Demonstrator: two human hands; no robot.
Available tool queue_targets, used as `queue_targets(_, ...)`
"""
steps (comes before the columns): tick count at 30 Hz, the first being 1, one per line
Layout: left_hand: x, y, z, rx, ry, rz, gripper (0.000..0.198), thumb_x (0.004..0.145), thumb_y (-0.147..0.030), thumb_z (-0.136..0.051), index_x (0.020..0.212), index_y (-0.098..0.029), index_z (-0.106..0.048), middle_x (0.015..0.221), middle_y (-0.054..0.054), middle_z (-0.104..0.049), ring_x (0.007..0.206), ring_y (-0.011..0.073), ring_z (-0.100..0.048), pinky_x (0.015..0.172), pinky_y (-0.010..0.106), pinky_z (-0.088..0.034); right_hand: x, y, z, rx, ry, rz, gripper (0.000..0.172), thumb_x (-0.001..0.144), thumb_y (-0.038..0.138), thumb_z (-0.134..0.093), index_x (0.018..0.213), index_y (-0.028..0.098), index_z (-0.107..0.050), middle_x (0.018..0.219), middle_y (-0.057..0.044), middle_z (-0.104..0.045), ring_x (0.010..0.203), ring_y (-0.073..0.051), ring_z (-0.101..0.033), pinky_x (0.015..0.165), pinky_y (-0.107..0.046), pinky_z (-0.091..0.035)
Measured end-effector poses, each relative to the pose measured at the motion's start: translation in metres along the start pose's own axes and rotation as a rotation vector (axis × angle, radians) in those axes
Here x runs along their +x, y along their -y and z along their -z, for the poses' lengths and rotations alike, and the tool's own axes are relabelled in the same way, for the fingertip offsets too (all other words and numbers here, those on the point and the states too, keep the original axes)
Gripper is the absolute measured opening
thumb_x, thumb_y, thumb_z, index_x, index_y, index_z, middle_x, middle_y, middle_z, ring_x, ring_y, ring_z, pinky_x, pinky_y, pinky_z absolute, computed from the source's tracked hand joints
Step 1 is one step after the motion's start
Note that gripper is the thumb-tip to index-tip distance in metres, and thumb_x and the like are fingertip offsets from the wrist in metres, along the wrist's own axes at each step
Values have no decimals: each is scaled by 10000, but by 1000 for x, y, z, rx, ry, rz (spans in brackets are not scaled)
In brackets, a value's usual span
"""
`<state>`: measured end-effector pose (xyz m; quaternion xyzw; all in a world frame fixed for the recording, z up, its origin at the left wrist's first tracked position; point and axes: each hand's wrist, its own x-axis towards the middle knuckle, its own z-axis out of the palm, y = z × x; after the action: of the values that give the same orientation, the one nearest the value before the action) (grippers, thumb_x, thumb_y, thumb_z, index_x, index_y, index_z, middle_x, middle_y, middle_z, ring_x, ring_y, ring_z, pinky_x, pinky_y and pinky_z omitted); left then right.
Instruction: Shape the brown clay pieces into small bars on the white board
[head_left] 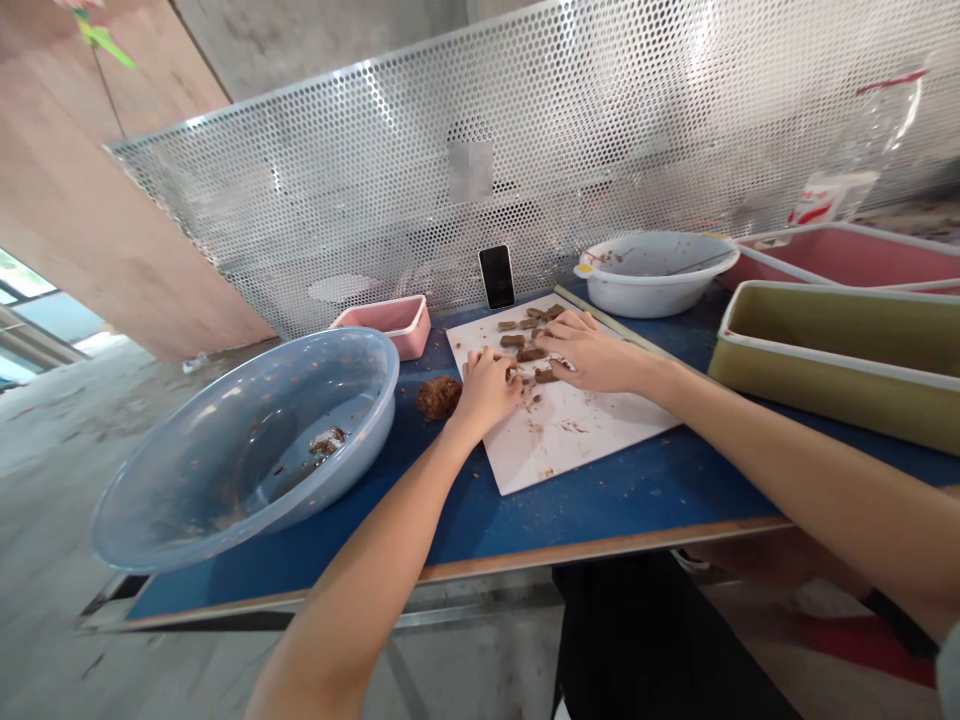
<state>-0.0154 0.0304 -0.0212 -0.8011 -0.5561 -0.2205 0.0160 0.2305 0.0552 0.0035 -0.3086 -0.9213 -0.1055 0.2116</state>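
A white cutting board [570, 440] lies on the blue table [622, 500]. Several brown, stick-shaped pieces [525, 335] lie on its far half. My left hand [486, 388] rests at the board's left edge with its fingers curled in, apparently on a brown piece that I cannot make out clearly. My right hand [592, 350] lies over the pieces in the middle of the board, fingers bent down onto them. A round brown lump [439, 397] sits on the table just left of my left hand.
A large blue basin [247, 450] with brown scraps overhangs the table's left end. A small pink tray [390, 322], a dark phone [497, 276] leaning on the perforated metal screen, a white bowl [652, 270], a green tray [840, 350] and a pink tray [847, 255] ring the board.
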Motion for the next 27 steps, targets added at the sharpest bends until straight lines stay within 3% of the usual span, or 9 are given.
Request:
queue_targets(5,0,2,3,35,4,38,268,1039,-223,-657,1241,-233,-834,1315,138,-696,1321,384,-537,1173,548,-474,0,-3,-2,16,-9,-7,385,1060,277,-482,1339,214,-741,1296,-172,-720,1278,-400,-582,1073,-592,-461)
queue_targets(13,1,7,9,16,101,-36,166,1018,-331,-745,988,-232,-875,1568,155,-576,1495,472,-410,1162,657,-463,1,-2,-3,29,-39,-34,461,1060,303,-492,1463,206,-692,1367,-184,-722,1324,-420,-578,1092,-621,-473)
queue_targets(21,4,13,11,-67,168,-131,212,948,-424,-865,1115,-294,-874,1570,121,-592,1502,459,-431,1213,679,-423,0,0,-2,47,-80,-37,478,1067,316,-491,1503,206,-654,1395,-192,-731,1334,-425,-611,1086,-628,-509)
queue_targets(27,4,12,12,-64,188,-132,305,927,-403,-887,1209,-288,-864,1588,128,-582,1517,459,-432,1233,681,-413,2,2,2,99,-84,-92,569,1067,332,-488,1622,213,-524,1404,-184,-736,1364,-420,-602,1150,-659,-472)
